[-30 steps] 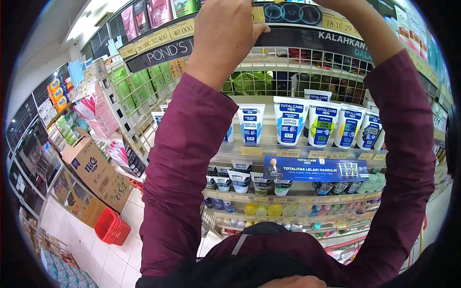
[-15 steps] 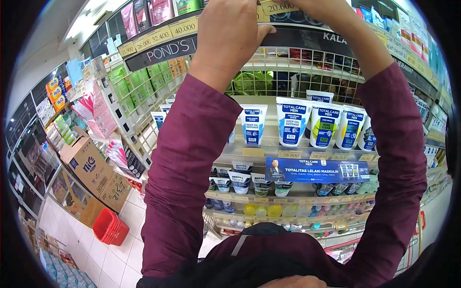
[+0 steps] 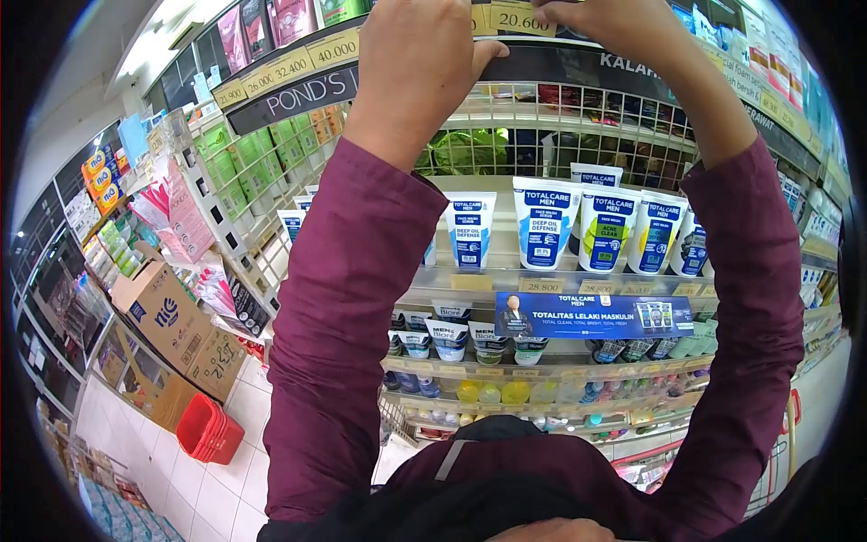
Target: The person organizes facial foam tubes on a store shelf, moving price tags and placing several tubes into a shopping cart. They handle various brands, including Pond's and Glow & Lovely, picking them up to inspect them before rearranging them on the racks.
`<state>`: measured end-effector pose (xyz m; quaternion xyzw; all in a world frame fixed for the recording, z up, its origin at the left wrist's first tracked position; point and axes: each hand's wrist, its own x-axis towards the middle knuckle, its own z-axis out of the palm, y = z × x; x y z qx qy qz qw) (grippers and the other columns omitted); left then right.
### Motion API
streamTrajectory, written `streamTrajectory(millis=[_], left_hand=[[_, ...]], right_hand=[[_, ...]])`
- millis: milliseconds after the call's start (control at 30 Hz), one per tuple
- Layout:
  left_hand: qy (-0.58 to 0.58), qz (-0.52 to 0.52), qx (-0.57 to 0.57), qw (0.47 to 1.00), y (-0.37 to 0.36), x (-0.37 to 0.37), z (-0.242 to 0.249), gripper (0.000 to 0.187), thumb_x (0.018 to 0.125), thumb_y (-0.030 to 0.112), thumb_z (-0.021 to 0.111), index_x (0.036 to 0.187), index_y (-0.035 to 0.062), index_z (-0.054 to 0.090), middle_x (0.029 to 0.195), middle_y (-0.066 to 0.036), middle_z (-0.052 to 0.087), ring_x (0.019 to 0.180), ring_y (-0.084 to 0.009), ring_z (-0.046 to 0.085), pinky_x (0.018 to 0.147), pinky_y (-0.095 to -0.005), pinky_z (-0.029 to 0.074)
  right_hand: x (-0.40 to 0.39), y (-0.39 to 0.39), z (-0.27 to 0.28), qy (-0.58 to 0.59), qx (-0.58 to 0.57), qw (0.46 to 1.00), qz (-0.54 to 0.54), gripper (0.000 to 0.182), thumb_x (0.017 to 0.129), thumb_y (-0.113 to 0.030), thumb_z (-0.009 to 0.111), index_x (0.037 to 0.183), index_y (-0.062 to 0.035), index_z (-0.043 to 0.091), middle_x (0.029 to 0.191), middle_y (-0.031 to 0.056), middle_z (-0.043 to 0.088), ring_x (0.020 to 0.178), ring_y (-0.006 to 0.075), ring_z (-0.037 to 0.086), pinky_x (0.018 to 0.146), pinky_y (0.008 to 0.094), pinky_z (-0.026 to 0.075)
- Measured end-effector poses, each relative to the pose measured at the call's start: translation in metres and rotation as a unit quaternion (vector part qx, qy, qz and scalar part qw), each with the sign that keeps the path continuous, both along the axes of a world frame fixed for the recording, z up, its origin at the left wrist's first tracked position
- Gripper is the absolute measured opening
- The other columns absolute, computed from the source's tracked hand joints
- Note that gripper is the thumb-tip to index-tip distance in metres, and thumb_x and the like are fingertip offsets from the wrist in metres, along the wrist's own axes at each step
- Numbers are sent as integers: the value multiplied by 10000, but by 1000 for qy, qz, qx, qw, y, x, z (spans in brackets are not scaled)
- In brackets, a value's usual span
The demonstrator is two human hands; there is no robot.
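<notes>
Both arms reach up to the top shelf's edge. My left hand (image 3: 420,68) is at the yellow price strip (image 3: 307,65), its thumb stretched to the right and its other fingers cut off by the frame's top. To its right, my right hand (image 3: 614,23) has its fingertips at the "20.600" price tag (image 3: 522,20). Whether either hand grips anything cannot be made out. Under the hands runs a black "POND'S" strip (image 3: 312,92). White and blue Total Care Men tubes (image 3: 546,224) stand on the shelf below, above a blue banner (image 3: 591,316).
Smaller Men's Biore tubes (image 3: 447,340) stand on a lower shelf. On the left are a wire side panel (image 3: 221,212), a cardboard box (image 3: 176,316) and stacked red baskets (image 3: 209,428) on the tiled floor. More stocked shelves (image 3: 817,239) curve along the right.
The view has shifted slightly, so the shelves sit a little further left and the tubes a little higher. My left hand appears slightly further left and higher; both hands remain at the price strip.
</notes>
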<state>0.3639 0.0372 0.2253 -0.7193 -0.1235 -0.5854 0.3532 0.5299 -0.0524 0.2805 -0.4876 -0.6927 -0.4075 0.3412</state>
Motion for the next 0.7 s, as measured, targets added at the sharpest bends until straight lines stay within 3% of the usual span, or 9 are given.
streamTrajectory(millis=[67,400,600,700], left_hand=[[0,-3,-10,1000,1,1,0,414,649,149,864,894,-10,570,905,-157,566,886,-332,572,799,-420,467],[4,-9,-5,1000,-2,-1,0,412,643,136,864,889,-8,566,902,-157,566,877,-329,571,786,-420,467],[3,-8,-8,1000,-4,-1,-2,420,635,129,866,896,-3,565,908,-154,566,885,-328,570,786,-418,470],[4,-29,-7,1000,-4,-2,-3,427,631,127,865,906,-4,565,914,-153,565,892,-330,570,789,-417,471]], right_hand=[[-8,-1,-1,-17,-22,998,-53,90,712,-37,735,780,7,694,861,174,702,850,305,687,770,379,534],[-14,-3,-11,-135,103,985,-23,119,700,-14,701,811,13,670,848,188,673,906,368,643,808,432,507],[-19,-3,-3,-95,47,992,-75,114,702,-18,696,799,31,662,787,189,674,824,360,663,746,428,515],[-22,-1,7,-43,-35,995,-88,102,703,-18,697,789,31,670,767,199,682,750,349,677,691,412,526]])
